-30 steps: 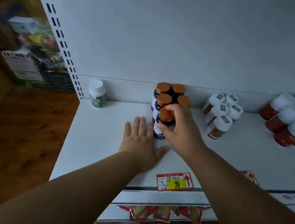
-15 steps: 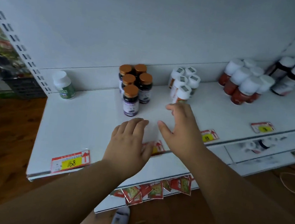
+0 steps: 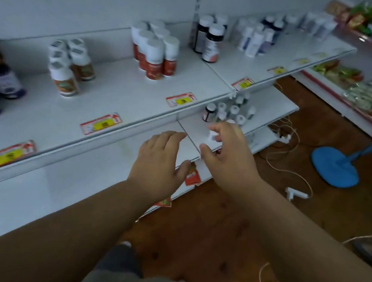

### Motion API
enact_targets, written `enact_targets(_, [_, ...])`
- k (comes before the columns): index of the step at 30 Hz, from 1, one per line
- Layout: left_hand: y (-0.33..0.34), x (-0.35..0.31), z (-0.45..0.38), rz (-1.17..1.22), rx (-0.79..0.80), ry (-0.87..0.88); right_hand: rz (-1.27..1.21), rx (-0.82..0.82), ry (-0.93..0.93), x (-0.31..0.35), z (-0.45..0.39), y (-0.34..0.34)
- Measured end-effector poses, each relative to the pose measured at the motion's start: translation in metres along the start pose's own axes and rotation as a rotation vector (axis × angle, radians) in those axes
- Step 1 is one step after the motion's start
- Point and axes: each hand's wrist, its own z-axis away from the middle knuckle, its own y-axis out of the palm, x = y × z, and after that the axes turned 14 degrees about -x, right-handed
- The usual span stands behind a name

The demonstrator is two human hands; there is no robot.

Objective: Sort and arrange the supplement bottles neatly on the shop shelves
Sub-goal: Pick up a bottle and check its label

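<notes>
Both hands, left hand (image 3: pixel 162 161) and right hand (image 3: pixel 230 155), hover released, grasping nothing; white upper shelf (image 3: pixel 121 90) looks sorted; small white-capped bottles (image 3: pixel 230 111) on the lower shelf apparently remain.

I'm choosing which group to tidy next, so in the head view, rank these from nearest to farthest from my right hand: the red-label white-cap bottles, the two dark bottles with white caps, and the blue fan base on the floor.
From the right hand:
1. Red-label white-cap bottles, upper shelf, up and left.
2. Blue fan base, floor, right; too close to call against the first.
3. Dark bottles with white caps, upper shelf, farther back.

shop | white shelves (image 3: pixel 121 90) | price tags (image 3: pixel 180 99) | supplement bottles (image 3: pixel 155 52)
</notes>
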Motion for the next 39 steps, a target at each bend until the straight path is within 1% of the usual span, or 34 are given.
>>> enact_targets(5, [0.06, -0.021, -0.028, 0.003, 0.148, 0.004, -0.007, 0.032, 0.139, -0.062, -0.029, -0.005])
enact_targets(9, [0.122, -0.02, -0.075, 0.043, 0.243, 0.013, 0.029, 0.022, 0.229, -0.114, -0.065, 0.01])
enact_targets(12, [0.178, -0.018, -0.117, 0.087, 0.308, 0.013, 0.066, 0.031, 0.235, -0.163, -0.09, 0.027])
enact_targets(14, [0.212, -0.013, -0.138, 0.11, 0.338, 0.016, 0.092, 0.033, 0.275, -0.196, -0.103, 0.042])
enact_targets(16, [0.255, -0.005, -0.156, 0.12, 0.364, -0.006, 0.07, 0.041, 0.339, -0.235, -0.114, 0.068])
enact_targets(19, [0.313, 0.011, -0.171, 0.149, 0.386, -0.104, -0.009, 0.025, 0.396, -0.289, -0.124, 0.116])
enact_targets(23, [0.385, 0.038, -0.18, 0.111, 0.345, -0.211, -0.002, 0.041, 0.434, -0.359, -0.144, 0.204])
enact_targets(25, [0.419, 0.056, -0.18, 0.088, 0.312, -0.262, -0.036, 0.011, 0.474, -0.39, -0.153, 0.249])
enact_targets(27, [0.449, 0.075, -0.177, 0.092, 0.277, -0.305, -0.045, -0.054, 0.465, -0.413, -0.158, 0.291])
enact_targets(29, [0.472, 0.089, -0.178, 0.094, 0.252, -0.334, -0.009, -0.086, 0.444, -0.428, -0.165, 0.329])
enact_targets(31, [0.487, 0.098, -0.18, 0.104, 0.244, -0.365, 0.075, -0.089, 0.424, -0.435, -0.169, 0.355])
enact_targets(33, [0.497, 0.106, -0.178, 0.101, 0.259, -0.344, 0.091, -0.131, 0.413, -0.445, -0.17, 0.371])
enact_targets(35, [0.501, 0.113, -0.177, 0.081, 0.274, -0.304, -0.08, -0.191, 0.46, -0.452, -0.17, 0.374])
enact_targets(37, [0.5, 0.115, -0.178, 0.098, 0.272, -0.322, -0.324, -0.24, 0.541, -0.454, -0.165, 0.366])
enact_targets(39, [0.493, 0.11, -0.175, 0.137, 0.268, -0.361, -0.467, -0.194, 0.629, -0.45, -0.155, 0.348])
